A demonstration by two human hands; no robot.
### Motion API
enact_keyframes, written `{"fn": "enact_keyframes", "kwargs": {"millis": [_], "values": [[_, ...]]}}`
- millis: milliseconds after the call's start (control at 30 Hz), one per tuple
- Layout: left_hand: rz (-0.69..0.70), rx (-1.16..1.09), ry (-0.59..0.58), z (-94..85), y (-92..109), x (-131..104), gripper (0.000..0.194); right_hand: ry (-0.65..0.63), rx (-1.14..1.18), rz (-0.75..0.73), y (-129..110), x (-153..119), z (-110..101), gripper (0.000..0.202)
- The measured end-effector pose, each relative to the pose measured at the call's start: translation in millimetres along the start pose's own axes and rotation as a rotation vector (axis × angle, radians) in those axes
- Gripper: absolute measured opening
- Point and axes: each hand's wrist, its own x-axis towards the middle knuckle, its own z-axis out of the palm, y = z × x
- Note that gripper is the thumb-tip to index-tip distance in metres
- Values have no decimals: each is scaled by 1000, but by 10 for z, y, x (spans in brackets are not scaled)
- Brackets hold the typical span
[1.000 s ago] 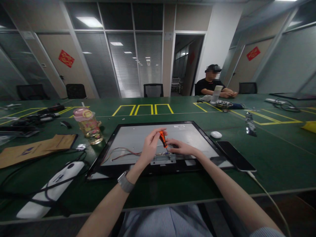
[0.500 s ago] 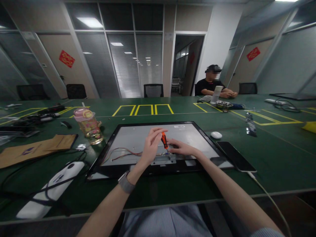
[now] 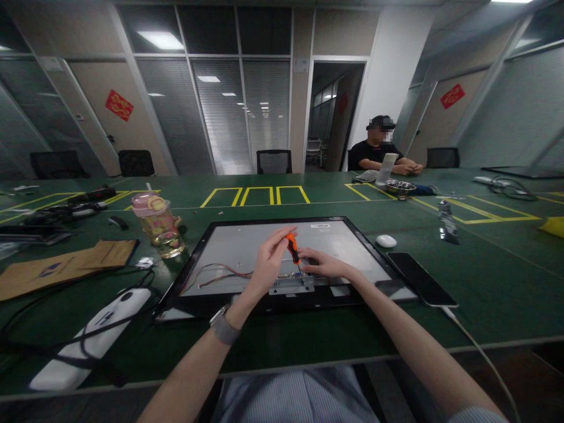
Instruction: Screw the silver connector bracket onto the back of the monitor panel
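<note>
A flat display panel (image 3: pixel 343 247) with a grey back and black frame lies on the green table. My left hand (image 3: pixel 270 261) is at the handle of an orange and black screwdriver (image 3: pixel 293 249), its fingers against the handle. The screwdriver's tip points down at a metal bracket (image 3: pixel 291 285) near the panel's front edge. My right hand (image 3: pixel 326 263) rests low over the panel beside the tip, fingertips close to the shaft; what they pinch is too small to tell. Thin wires (image 3: pixel 220 267) run left from the bracket.
On the left stand a pink-lidded bottle (image 3: pixel 158 226), brown paper bags (image 3: pixel 66 267) and a white power strip (image 3: pixel 92 341) with black cables. At right lie a phone (image 3: pixel 420 279) on a cable and a white case (image 3: pixel 386 241). A person (image 3: pixel 379 150) sits across the table (image 3: pixel 286 343).
The screwdriver's handle has tilted and turned slightly, and the fingers of my left hand have shifted a little over it. My right hand has hardly moved.
</note>
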Motion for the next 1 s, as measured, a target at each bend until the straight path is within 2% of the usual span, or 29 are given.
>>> {"fn": "enact_keyframes", "kwargs": {"millis": [67, 233, 433, 667, 833, 1000], "values": [[-20, -1, -11, -2, 3, 0, 30, -3, 1, -1, -16, 0, -3, 60], [18, 96, 56, 1, 5, 4, 23, 7, 14, 0, -25, -1, 0, 58], [-13, 2, -14, -4, 20, 8, 32, 16, -9, 9, -35, -11, -4, 61], [2, 86, 31, -9, 3, 10, 26, 12, 1, -17, -24, -7, 5, 64], [-38, -27, -41, -4, 16, 6, 32, 16, -6, -11, -63, -14, -4, 59], [-14, 50, 12, 13, 35, 3, 27, 18, 2, -1, -85, -15, -7, 58]]}}
